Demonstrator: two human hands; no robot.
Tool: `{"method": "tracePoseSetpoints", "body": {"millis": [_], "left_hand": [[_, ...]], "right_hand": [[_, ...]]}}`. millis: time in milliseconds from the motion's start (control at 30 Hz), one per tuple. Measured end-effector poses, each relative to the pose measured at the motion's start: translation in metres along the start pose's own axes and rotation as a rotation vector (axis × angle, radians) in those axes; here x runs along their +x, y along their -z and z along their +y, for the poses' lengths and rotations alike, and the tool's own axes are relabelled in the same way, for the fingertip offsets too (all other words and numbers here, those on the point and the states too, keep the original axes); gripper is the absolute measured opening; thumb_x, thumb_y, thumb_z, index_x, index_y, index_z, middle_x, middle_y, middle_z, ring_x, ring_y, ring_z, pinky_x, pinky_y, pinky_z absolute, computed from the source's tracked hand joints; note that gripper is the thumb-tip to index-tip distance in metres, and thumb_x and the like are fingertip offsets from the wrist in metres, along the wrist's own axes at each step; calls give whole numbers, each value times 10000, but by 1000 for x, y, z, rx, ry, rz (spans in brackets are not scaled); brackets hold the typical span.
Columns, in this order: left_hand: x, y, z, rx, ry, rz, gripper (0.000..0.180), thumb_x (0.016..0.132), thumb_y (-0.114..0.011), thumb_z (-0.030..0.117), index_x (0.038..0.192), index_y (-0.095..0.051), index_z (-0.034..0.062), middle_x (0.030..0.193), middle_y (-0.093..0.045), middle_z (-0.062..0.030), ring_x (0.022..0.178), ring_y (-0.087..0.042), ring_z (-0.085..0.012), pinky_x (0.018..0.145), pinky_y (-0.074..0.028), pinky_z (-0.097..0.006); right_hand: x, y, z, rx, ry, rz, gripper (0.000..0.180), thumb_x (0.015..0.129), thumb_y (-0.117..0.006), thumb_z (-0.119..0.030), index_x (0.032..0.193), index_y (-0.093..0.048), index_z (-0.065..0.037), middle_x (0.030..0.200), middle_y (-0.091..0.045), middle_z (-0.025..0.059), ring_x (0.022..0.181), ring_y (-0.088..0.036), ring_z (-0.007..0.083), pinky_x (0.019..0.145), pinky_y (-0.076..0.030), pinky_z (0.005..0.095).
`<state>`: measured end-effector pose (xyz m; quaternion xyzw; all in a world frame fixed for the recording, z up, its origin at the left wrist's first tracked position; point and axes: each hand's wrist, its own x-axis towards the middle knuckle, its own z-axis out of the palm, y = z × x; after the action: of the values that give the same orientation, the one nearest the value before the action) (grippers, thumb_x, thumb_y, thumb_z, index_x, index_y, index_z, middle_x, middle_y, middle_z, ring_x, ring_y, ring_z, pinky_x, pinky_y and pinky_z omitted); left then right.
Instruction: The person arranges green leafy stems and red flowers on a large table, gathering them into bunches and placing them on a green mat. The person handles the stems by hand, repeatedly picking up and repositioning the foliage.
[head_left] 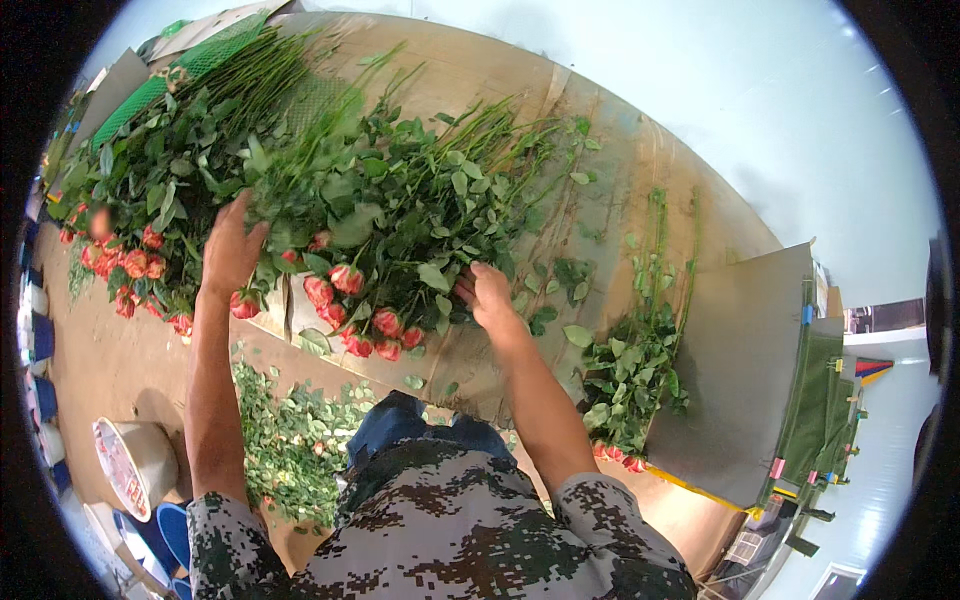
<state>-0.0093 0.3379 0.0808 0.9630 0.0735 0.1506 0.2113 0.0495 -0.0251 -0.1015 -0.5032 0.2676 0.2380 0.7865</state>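
Observation:
Cut roses with coral-red blooms and long leafy green stems lie across the table [610, 150], their heads toward me. My left hand [232, 245] reaches into the foliage between the rose pile [135, 262] on the left and the middle rose bunch [388, 322]. Its thumb and fingers are apart, with the fingertips among leaves. My right hand [487, 293] touches the right side of the middle bunch, its fingers extended and partly covered by leaves. Neither hand visibly grips a stem. Some leaves near my left hand are blurred.
A smaller rose bunch [630, 380] lies at the right beside an upright grey panel [735, 370]. Green netting [190, 75] edges the far left. Fallen leaves [290, 430] cover the floor by my legs. A white bucket [150, 460] stands lower left, near blue containers [172, 530].

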Motion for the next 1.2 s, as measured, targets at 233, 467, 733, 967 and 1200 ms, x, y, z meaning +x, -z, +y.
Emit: {"method": "tracePoseSetpoints", "body": {"millis": [233, 467, 733, 967, 1200], "left_hand": [[-49, -104, 106, -445, -118, -286, 402, 839, -648, 178, 1218, -557, 79, 1207, -585, -160, 1035, -606, -296, 888, -479, -365], [-53, -197, 142, -17, -72, -589, 485, 764, -619, 173, 1174, -453, -26, 1097, -589, -234, 923, -602, -414, 791, -506, -473], [5, -141, 80, -775, 164, -624, 380, 714, -581, 151, 1041, -590, -43, 836, -650, -129, 760, -584, -186, 753, -477, -325], [22, -106, 58, -464, 182, -467, 361, 720, -570, 117, 1040, -572, -49, 818, -628, -127, 732, -554, -177, 716, -463, -316], [-6, -100, 61, -369, 248, -373, 461, 723, -568, 109, 1149, -526, -63, 1045, -608, -208, 962, -576, -264, 864, -444, -362]], "right_hand": [[-4, -14, -3, 99, -13, -13, 353, 954, -520, -233, 1259, -474, -61, 987, -583, 61, 898, -571, 215, 747, -496, 406], [-14, -7, 6, 246, 32, -64, 381, 963, -491, -233, 1294, -440, -50, 1198, -514, 131, 1005, -555, 271, 819, -513, 427], [-19, -11, 3, -170, -11, 197, 375, 950, -531, -209, 1232, -476, 31, 1059, -563, 147, 847, -606, 220, 699, -553, 337], [11, -29, 2, -231, 122, 189, 313, 927, -587, -285, 981, -565, 23, 711, -468, 36, 609, -410, 175, 618, -346, 417], [-58, 90, -20, -633, 421, 432, 387, 903, -597, -411, 862, -587, -26, 613, -457, 61, 559, -428, 228, 536, -301, 461]]}}
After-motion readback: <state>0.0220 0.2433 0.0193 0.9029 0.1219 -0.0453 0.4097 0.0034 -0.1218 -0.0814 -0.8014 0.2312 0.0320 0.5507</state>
